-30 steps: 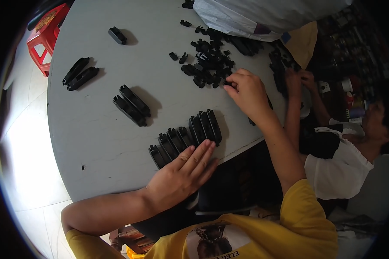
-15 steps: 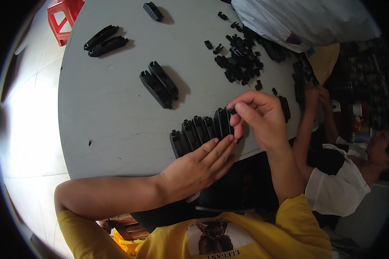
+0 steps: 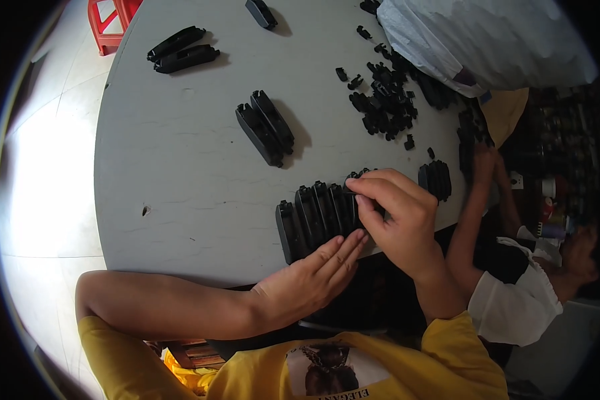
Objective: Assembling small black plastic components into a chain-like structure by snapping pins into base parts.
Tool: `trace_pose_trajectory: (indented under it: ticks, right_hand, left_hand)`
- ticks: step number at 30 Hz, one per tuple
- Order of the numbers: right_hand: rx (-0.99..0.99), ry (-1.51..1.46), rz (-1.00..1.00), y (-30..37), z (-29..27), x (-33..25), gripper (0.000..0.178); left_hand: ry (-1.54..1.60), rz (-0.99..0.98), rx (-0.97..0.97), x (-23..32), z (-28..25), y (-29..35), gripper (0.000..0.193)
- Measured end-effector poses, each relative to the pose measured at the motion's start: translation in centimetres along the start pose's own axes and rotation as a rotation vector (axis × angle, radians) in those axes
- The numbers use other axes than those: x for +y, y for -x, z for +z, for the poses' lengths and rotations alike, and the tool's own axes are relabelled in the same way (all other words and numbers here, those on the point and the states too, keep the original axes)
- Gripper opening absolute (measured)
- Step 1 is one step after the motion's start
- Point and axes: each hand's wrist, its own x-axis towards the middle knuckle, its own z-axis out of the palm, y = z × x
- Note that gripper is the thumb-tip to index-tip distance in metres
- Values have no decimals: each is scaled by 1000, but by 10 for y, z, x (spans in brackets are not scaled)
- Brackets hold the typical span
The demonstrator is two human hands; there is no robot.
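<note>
While I watch from my distant station, my left hand [image 3: 313, 283] lies open, fingers straight, against the near ends of a row of black blocks [image 3: 288, 233] on the grey table [image 3: 173, 180], by its near edge. My right hand [image 3: 403, 220] bends thumb and forefinger together at the far ends — whether anything sits between them, I cannot tell. I judge the step to be fine fingertip work there; the next move calls for a steady left palm and light pressure. I count four blocks plain in the row, others behind my fingers; beyond, a middle pair [image 3: 259, 139], an upper-left pair [image 3: 187, 59] and one single block [image 3: 261, 13]. The small black clips [image 3: 383, 110] — too heaped to count.
</note>
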Motion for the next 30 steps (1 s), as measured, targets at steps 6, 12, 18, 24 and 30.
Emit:
trace_pose_trajectory:
  ticks: [6,12,18,24,30]
  right_hand:
    - [-66,208,-68,0,8,-1,16]
    - [-117,262,-111,1,8,-9,14]
    - [-143,264,-136,2,13,-12,13]
    - [-439,249,39,-7,-17,-25,20]
    - [-204,-113,217,-11,-26,20,22]
  left_hand:
    - [-4,-5,-1,5,10,-3,52]
    - [-10,-11,18,7,11,0,51]
    - [-27,22,-4,4,7,3,51]
    - [-22,36,-32,4,2,0,50]
    - [-51,14,-67,1,6,3,47]
